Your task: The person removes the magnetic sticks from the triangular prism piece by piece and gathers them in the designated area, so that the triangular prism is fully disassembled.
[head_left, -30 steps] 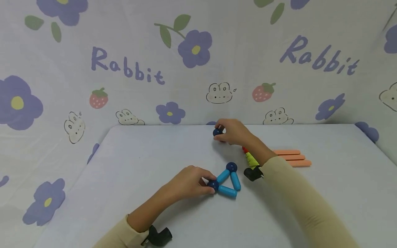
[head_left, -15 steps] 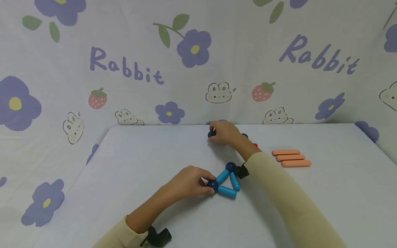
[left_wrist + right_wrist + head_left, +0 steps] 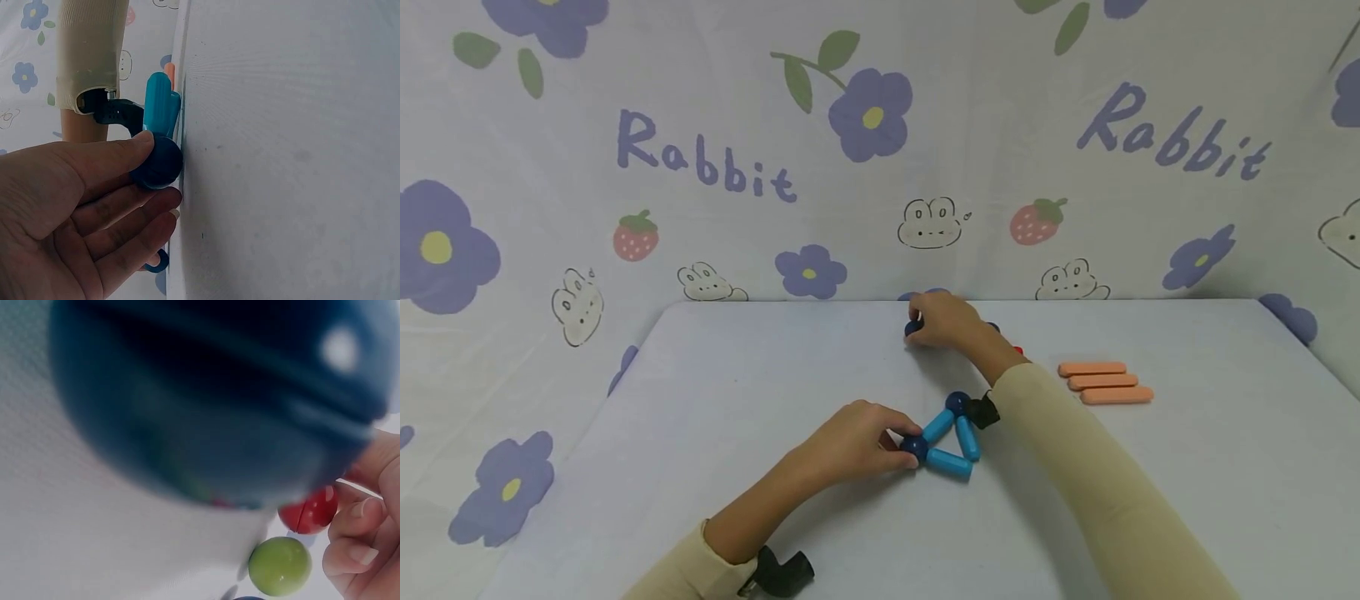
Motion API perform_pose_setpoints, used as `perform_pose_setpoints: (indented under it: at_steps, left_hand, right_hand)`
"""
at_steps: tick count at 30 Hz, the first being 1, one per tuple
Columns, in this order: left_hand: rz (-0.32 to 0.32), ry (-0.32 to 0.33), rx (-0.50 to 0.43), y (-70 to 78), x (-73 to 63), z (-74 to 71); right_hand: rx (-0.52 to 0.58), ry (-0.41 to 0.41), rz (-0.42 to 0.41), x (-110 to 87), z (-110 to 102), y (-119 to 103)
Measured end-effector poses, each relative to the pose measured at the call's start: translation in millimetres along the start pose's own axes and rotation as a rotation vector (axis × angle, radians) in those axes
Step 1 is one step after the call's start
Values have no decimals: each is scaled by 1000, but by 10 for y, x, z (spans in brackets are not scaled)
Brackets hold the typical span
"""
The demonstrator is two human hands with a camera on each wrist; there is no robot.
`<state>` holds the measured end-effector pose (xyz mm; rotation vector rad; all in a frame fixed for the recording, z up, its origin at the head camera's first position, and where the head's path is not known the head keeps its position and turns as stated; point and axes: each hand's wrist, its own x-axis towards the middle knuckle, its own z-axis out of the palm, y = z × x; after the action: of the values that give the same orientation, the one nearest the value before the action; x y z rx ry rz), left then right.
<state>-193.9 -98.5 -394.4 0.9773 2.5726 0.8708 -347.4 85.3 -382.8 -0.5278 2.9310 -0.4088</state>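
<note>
My left hand (image 3: pixel 853 442) pinches a dark blue ball (image 3: pixel 914 449) between thumb and fingers. That ball is one corner of a flat triangle of light blue rods (image 3: pixel 950 462), with a second dark blue ball (image 3: pixel 957 404) at its top corner. No ball shows at the right corner, where two rod ends lie close. Toward the back edge, my right hand (image 3: pixel 946 320) holds another dark blue ball (image 3: pixel 913 328), partly hidden by its fingers. In the right wrist view a red ball (image 3: pixel 309 511) and a green ball (image 3: pixel 280 565) appear beside the fingers; a large dark blue ball (image 3: pixel 212 406) blocks much of that view.
Three peach rods (image 3: pixel 1105 382) lie side by side on the white table (image 3: pixel 700 400), right of the right forearm. Behind that wrist, a dark blue ball (image 3: pixel 993 327) and a red piece (image 3: pixel 1018 351) peek out. A printed cloth (image 3: pixel 722 225) hangs behind the table.
My right hand has shifted slightly left along the back with its dark blue ball, and its forearm now covers the yellow-green pieces. The left hand and triangle stay nearly in place.
</note>
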Motion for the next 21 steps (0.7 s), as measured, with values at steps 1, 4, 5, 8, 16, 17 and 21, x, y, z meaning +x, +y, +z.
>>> perform_pose_setpoints:
  at_steps: [1, 4, 5, 8, 16, 17, 21]
  left_hand:
    - [0, 0, -2, 2, 1, -2]
    - [4, -3, -8, 5, 2, -5]
    - [7, -4, -11, 6, 1, -6]
    - [12, -6, -17, 7, -4, -6]
    - [10, 2, -21, 3, 6, 7]
    - [8, 2, -20, 4, 7, 6]
    - [-1, -3, -21, 11, 11, 1]
  right_hand:
    - [0, -3, 0, 2, -1, 2]
    - [2, -16, -2, -1, -5, 9]
    - [5, -18, -2, -6, -6, 12]
    - [32, -9, -12, -55, -20, 17]
    - [168, 151, -25, -508, -141, -4]
    - [174, 162, -25, -594, -148, 4]
    - [139, 118, -30, -974, -141, 59]
